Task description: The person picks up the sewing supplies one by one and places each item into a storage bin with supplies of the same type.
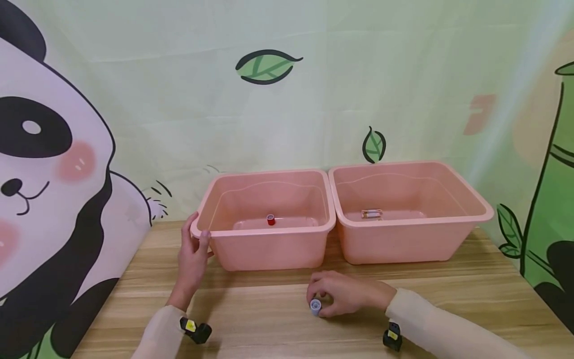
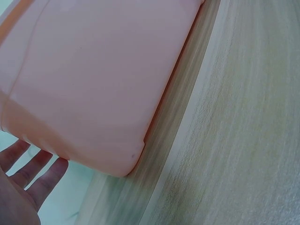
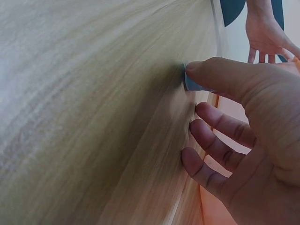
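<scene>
A small light-blue bottle cap [image 1: 316, 307], hollow end up with a ring inside, stands at the table's front middle. My right hand [image 1: 338, 293] pinches it; in the right wrist view the thumb presses the cap [image 3: 193, 84] while three fingers stay apart from it. On the left, my left hand [image 1: 193, 257] touches the corner of the left pink basin [image 1: 269, 252], thumb at the front rim. Its fingers [image 2: 49, 180] lie extended against the basin's end wall in the left wrist view. Inside that basin stands a red cap [image 1: 271, 220].
A second pink basin [image 1: 403, 242] stands close on the right, with a few batteries [image 1: 371, 214] on its floor. Both basins sit at the back of the wooden table [image 1: 255, 319], before a printed cloth backdrop [image 1: 179, 99].
</scene>
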Tool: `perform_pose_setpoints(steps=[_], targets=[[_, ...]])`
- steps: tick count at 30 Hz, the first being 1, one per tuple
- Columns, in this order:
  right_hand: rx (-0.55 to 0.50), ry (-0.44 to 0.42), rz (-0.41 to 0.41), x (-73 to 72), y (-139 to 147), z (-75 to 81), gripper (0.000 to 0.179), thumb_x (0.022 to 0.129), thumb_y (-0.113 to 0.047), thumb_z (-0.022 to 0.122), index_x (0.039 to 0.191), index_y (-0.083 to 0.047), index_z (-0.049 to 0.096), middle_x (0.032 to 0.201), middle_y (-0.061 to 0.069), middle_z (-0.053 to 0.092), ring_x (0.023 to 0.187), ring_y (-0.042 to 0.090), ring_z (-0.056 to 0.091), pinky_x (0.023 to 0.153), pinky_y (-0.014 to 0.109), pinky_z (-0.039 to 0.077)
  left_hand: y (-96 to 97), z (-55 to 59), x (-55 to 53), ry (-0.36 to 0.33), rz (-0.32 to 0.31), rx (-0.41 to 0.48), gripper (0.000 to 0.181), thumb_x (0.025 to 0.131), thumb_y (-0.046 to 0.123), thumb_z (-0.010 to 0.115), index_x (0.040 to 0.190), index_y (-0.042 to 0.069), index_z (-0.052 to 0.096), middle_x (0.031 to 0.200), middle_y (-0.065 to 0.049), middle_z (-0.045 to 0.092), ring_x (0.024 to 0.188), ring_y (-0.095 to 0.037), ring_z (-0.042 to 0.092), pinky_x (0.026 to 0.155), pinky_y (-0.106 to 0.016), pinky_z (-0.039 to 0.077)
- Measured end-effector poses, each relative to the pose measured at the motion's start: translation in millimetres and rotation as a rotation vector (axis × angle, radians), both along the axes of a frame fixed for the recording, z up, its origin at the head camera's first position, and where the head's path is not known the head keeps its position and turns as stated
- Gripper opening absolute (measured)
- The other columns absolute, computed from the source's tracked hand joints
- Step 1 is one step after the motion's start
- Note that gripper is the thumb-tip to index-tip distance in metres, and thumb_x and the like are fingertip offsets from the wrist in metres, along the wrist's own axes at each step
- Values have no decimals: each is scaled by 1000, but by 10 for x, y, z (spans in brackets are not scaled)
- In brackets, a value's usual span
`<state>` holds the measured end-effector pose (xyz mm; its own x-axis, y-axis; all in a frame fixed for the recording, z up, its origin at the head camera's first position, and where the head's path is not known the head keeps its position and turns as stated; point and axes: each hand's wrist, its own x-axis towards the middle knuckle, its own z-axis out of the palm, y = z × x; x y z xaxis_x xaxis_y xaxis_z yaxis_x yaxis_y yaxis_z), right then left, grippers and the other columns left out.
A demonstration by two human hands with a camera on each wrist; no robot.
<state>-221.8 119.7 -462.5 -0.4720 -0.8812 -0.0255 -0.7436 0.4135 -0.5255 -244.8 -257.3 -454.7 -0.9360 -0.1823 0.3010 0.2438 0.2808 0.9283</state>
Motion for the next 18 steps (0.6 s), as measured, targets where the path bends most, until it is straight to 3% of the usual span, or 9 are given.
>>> perform_pose_setpoints(steps=[10,18], targets=[[7,-10,-4,-6,-2,8,18,89,-17,81,105,-20,73,105,-13,57,95,6,57,88,23,53,4,13,12,-8,-11,-3,58,110,33,49,160,44,20,162,-2,37,134,-33,52,92,-54,57],[4,-6,-2,-5,3,2,18,89,-17,81,106,-20,73,104,-13,57,95,6,58,88,23,53,7,22,19,-6,-14,-4,59,110,33,49,161,42,20,163,-3,36,135,-33,52,92,-52,58]])
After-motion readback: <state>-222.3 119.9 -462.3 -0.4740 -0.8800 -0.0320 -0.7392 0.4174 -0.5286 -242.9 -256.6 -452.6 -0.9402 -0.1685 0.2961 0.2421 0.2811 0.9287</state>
